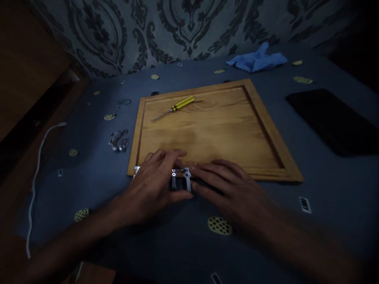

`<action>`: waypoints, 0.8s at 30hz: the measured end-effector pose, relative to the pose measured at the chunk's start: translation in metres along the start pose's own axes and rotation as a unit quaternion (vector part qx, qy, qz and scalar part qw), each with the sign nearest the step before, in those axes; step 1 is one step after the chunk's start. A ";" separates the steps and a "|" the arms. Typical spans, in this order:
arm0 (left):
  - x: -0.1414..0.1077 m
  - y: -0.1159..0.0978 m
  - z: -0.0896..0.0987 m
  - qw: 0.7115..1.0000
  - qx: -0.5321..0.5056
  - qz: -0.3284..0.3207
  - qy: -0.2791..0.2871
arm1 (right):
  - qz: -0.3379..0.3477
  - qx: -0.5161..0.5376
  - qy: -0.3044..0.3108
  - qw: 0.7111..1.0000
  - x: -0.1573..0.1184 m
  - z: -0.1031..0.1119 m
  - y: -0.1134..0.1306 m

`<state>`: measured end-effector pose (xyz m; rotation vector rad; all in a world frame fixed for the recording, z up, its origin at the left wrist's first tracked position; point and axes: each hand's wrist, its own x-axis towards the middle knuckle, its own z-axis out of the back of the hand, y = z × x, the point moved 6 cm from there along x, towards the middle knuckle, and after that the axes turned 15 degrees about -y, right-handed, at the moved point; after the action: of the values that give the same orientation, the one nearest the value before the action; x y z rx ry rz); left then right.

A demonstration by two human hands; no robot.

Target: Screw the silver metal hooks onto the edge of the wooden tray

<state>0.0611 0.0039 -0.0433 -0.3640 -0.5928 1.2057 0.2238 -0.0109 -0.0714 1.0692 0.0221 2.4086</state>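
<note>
A wooden cabinet door (pixel 204 130) with a raised frame lies on the blue cloth. At its near edge is a metal hinge (pixel 187 179) with a shiny arm, and a plate with cross-head screws (pixel 173 172) shows beside it. My left hand (pixel 148 185) curls around these metal parts, fingers over the door edge and thumb below. From the right, my right hand (pixel 233 189) has its fingertips and thumb against the hinge's end. More metal (pixel 136 169) shows past my left knuckles at the door's corner. A yellow-handled screwdriver (pixel 182 103) rests on the door.
Loose metal hinges (pixel 118 141) lie left of the door, with small hardware (pixel 122 102) farther back. A blue cloth (pixel 257 59) sits crumpled near the patterned wall. A dark flat object (pixel 331 118) is at right. A white cable (pixel 36 181) runs along the left side.
</note>
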 end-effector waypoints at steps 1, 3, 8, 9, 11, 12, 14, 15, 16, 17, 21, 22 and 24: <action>0.000 0.000 0.000 1.000 -0.002 0.003 -0.005 | 0.003 0.000 -0.003 1.000 0.000 0.000 0.000; 0.000 0.000 0.000 1.000 -0.005 0.008 -0.009 | 0.010 -0.001 -0.011 1.000 0.000 0.001 -0.001; 0.004 -0.003 -0.001 1.000 0.002 0.025 0.014 | 0.026 0.010 -0.023 0.999 0.003 0.006 -0.004; 0.005 -0.003 -0.002 0.999 0.005 0.028 0.019 | 0.022 0.025 -0.024 0.999 0.005 0.008 -0.004; 0.005 -0.003 -0.002 0.999 0.007 0.029 0.025 | 0.000 0.065 -0.044 0.997 0.012 0.013 -0.006; 0.005 -0.004 -0.002 0.999 0.006 0.027 0.025 | -0.019 0.085 -0.056 0.995 0.016 0.016 -0.007; 0.004 -0.004 -0.001 1.000 0.000 0.018 0.019 | -0.062 0.111 -0.082 0.989 0.023 0.019 -0.009; 0.004 -0.005 -0.001 1.000 -0.004 0.014 0.017 | -0.080 0.113 -0.086 0.987 0.027 0.018 -0.010; 0.004 -0.005 -0.001 1.000 -0.008 0.011 0.014 | -0.094 0.109 -0.084 0.986 0.030 0.017 -0.011; 0.003 -0.005 -0.001 1.000 -0.010 0.012 0.012 | -0.103 0.102 -0.077 0.986 0.033 0.014 -0.011; 0.003 -0.003 0.000 1.000 0.000 0.027 0.002 | -0.115 0.088 -0.030 0.989 0.037 0.003 -0.013; 0.003 -0.003 0.000 1.000 0.001 0.028 0.001 | -0.117 0.090 -0.020 0.989 0.037 0.001 -0.014; 0.003 -0.003 -0.001 1.000 -0.003 0.022 0.001 | -0.120 0.089 -0.007 0.989 0.036 -0.003 -0.015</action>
<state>0.0647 0.0059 -0.0416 -0.3848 -0.5887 1.2456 0.2077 0.0190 -0.0519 1.0936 0.3477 2.2128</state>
